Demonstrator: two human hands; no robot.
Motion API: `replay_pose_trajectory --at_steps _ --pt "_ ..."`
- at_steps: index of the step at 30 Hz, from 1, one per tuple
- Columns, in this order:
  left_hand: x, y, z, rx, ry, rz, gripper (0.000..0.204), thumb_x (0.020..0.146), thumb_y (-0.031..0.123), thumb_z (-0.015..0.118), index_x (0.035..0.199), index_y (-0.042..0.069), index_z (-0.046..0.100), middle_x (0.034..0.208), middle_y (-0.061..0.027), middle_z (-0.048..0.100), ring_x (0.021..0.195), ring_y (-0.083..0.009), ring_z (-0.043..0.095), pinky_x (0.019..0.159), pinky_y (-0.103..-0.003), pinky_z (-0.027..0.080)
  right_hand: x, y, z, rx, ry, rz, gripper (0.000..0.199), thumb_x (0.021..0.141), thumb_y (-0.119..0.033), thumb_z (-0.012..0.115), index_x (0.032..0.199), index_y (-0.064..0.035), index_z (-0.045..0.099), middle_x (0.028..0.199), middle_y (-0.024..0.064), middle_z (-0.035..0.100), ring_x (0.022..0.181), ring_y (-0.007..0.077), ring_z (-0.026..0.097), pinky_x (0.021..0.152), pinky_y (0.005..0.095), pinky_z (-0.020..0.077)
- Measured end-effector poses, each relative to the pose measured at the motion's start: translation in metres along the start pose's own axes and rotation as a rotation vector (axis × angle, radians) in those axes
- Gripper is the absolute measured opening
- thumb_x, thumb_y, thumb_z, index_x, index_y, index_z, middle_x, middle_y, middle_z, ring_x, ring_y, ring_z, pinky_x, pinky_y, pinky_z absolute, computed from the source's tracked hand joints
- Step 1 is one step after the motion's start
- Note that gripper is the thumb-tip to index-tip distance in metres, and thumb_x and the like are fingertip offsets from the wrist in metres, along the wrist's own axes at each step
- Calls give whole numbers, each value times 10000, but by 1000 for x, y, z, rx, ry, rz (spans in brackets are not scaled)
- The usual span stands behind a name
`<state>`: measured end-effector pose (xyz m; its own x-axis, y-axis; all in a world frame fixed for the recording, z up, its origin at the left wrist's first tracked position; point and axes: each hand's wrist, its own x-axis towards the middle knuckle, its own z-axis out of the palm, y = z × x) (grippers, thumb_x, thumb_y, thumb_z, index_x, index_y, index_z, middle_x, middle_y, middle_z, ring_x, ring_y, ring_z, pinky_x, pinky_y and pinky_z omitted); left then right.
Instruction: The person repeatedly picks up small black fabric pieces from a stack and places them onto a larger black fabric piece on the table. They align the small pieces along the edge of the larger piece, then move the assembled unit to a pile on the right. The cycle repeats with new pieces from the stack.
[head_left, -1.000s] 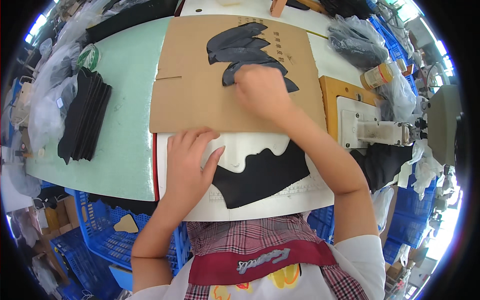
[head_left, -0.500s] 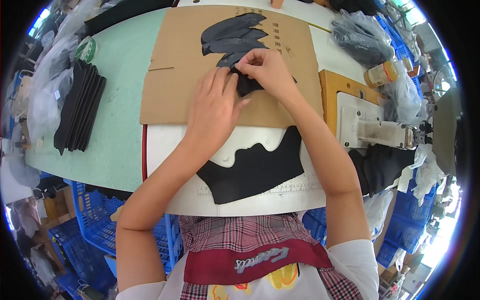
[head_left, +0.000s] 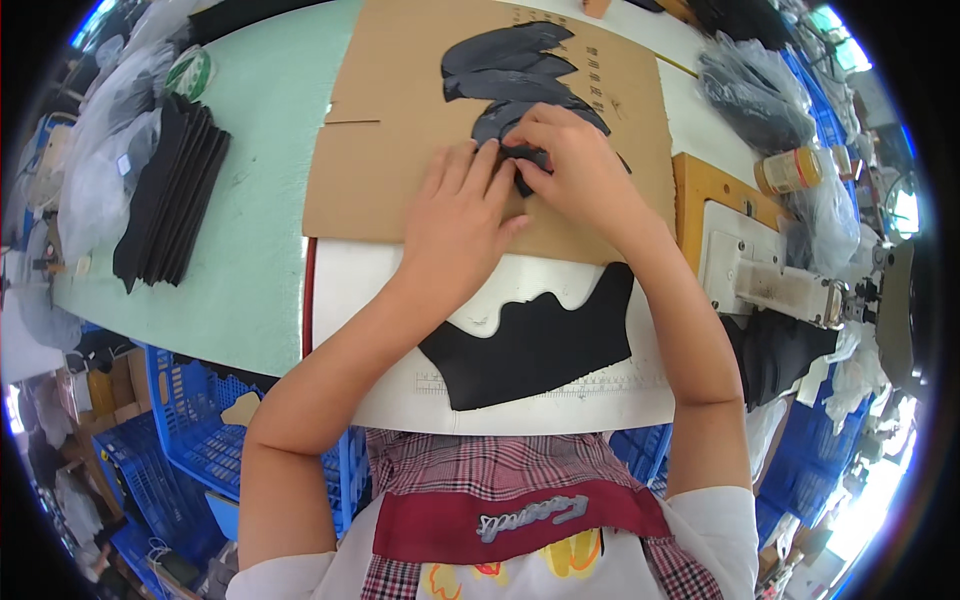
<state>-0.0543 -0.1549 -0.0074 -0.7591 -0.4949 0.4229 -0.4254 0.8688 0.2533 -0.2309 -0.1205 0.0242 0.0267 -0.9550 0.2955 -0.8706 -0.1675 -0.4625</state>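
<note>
A glossy dark grey, leaf-shaped flat piece (head_left: 528,156) lies over the lower part of a brown cardboard sheet (head_left: 365,185), partly hidden by the fingers. The right hand (head_left: 580,165) has its grip clamped on this piece, thumb and fingertips pinching its edge. The left hand (head_left: 458,205), just left of that grip, lies palm down with fingers nearly straight and thumb held apart, its fingertips touching the piece. Just beyond both grips, similar dark grey leaf-shaped pieces (head_left: 510,50) overlap in a fan on the cardboard.

Nearer the person than the grips, a matte black panel with a wavy upper edge (head_left: 540,345) lies on a white counter (head_left: 340,290). Well to the left of the grips, a stack of black cut panels (head_left: 175,195) rests on a pale green counter surface (head_left: 265,210). Right of the grips stand a white sewing-machine bed (head_left: 765,285) and, farther back, a yellowish jar (head_left: 790,171).
</note>
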Motion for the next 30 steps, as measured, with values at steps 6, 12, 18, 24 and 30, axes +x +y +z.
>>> replay_pose_trajectory --at_steps 6,12,18,24,30 --pt "3 -4 20 -508 267 -136 127 873 58 494 966 11 568 974 -210 586 908 -395 564 805 -483 455 1 -11 2 -218 1 -41 249 773 -117 680 1010 -41 683 1017 149 641 974 360 620 810 432 504" --pt "0 -1 43 -222 362 -35 107 800 120 556 874 46 577 992 -145 581 908 -328 541 825 -421 434 -1 -2 15 -296 -13 32 101 796 -27 624 896 -12 624 918 134 632 816 315 640 695 405 499" --pt "1 0 38 -298 257 -40 178 793 122 561 921 22 633 967 -160 594 933 -342 557 831 -432 440 -5 9 12 -241 11 60 140 785 -45 626 917 -3 604 876 133 594 797 336 615 678 408 488" --pt "5 -12 18 -334 209 -19 219 834 131 566 1032 43 601 969 -161 605 926 -351 569 823 -453 441 8 -9 15 -111 127 129 150 810 -160 667 854 -19 643 814 162 613 770 352 608 687 431 474" --pt "-2 -4 -5 -97 72 38 408 858 198 664 1225 50 567 1220 -180 518 1168 -350 476 1014 -456 368 14 11 13 81 121 288 155 796 -197 726 822 -45 725 745 118 697 708 290 677 667 386 523"
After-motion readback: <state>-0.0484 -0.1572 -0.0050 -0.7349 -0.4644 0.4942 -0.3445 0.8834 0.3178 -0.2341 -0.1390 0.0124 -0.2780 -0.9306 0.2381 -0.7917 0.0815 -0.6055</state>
